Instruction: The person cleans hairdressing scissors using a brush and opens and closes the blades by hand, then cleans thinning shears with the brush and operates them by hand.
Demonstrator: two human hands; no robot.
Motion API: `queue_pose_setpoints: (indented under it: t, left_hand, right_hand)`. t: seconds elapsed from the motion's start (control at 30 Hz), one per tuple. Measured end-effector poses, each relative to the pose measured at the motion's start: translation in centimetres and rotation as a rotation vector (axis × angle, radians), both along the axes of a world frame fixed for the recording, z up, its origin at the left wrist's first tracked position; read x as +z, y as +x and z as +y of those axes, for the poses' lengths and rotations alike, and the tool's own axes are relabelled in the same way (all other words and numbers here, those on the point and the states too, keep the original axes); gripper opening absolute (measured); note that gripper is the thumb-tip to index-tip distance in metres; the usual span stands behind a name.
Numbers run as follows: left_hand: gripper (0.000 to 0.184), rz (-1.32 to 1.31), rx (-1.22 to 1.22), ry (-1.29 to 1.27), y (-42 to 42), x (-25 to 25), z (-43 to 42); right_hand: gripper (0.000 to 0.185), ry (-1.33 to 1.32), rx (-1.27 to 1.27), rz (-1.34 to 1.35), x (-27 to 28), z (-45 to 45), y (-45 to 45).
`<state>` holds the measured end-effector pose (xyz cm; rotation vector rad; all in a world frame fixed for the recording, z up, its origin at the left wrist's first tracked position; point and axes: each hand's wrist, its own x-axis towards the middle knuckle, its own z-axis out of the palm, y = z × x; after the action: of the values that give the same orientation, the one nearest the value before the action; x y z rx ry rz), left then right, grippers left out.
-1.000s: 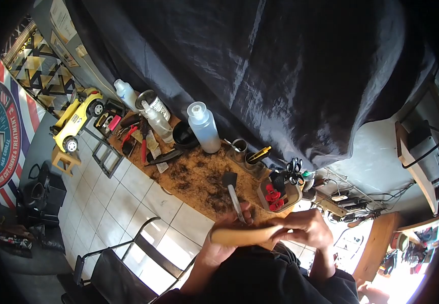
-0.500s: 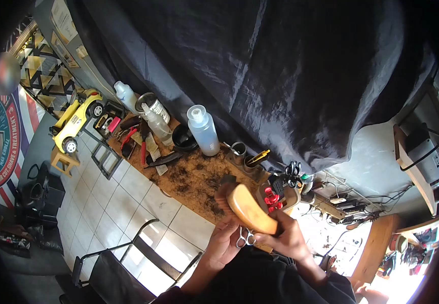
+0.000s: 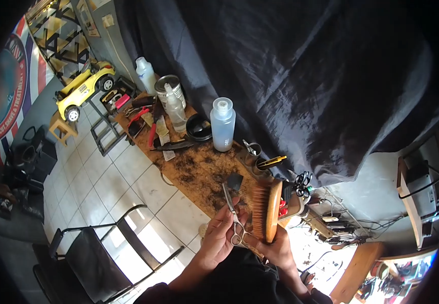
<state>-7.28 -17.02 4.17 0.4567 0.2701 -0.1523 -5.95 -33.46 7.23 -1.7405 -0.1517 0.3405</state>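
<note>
My left hand is closed on a pair of silver scissors, whose blades point up and away and whose finger rings hang near my palm. In my right hand is a brush with a wooden back, held upright by its lower end. Its brown bristles face left, toward the scissors. Both hands are close together over the near end of a wooden table strewn with dark hair clippings. A small dark piece lies just beyond the scissor tips.
A clear bottle, a spray bottle, a tin and a black bowl stand on the table. Cups with tools line its right side. A black chair is at lower left. Dark cloth hangs behind.
The brush has turned from tilted to upright, its bristles now in plain sight. The scissors have come out from beside it, blades now visible. My view has shifted.
</note>
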Motion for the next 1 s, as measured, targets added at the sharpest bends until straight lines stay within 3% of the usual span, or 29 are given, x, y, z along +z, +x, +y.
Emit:
queue_pose_setpoints:
  t: [0.07,0.2,0.27,0.4,0.53,0.63,0.7,0.77,0.87,0.93,1.0]
  left_hand:
    - [0.048,-0.007,-0.089,0.024,-0.1,-0.3,0.3]
    - [0.052,-0.065,-0.325,0.094,0.0,1.0,2.6]
    - [0.054,-0.105,-0.554,0.322,-0.2,1.5,4.7]
    - [0.05,-0.093,-0.333,0.45,-0.4,0.5,6.5]
    - [0.046,-0.034,-0.116,0.299,-0.3,-1.2,6.1]
    - [0.045,0.001,-0.077,0.223,-0.2,-2.6,4.6]
    - [0.046,0.014,-0.099,0.154,-0.4,-0.6,2.7]
    - [0.047,-0.051,-0.174,0.078,-0.5,-0.4,1.1]
    - [0.048,-0.06,-0.077,0.034,-1.1,-0.5,-0.8]
    - [0.048,-0.051,-0.033,0.043,-0.9,-0.6,-0.8]
    - [0.047,-0.073,0.025,0.184,-0.6,0.9,-0.2]
  right_hand:
    - [0.033,0.053,-0.023,-0.071,-1.8,0.2,-0.6]
    - [0.012,0.253,-0.167,0.154,-1.9,0.3,-2.3]
    - [0.01,0.266,-0.204,0.042,-1.2,0.3,-2.1]
    - [0.007,0.382,-0.188,0.128,0.2,-0.3,-1.9]
    - [0.009,0.364,-0.082,0.006,-0.7,-0.7,-2.1]
    - [0.008,0.43,-0.072,0.073,-0.6,-0.2,-2.4]
    - [0.009,0.472,-0.068,0.127,-0.5,0.1,-2.4]
    - [0.009,0.465,-0.044,0.115,-1.1,0.1,-2.1]
    - [0.009,0.385,0.077,0.082,-2.2,-0.5,-1.6]
    - [0.012,0.31,0.172,0.057,-2.4,-0.7,-1.6]
    - [0.017,0.263,0.079,0.04,-2.3,-0.5,-1.7]
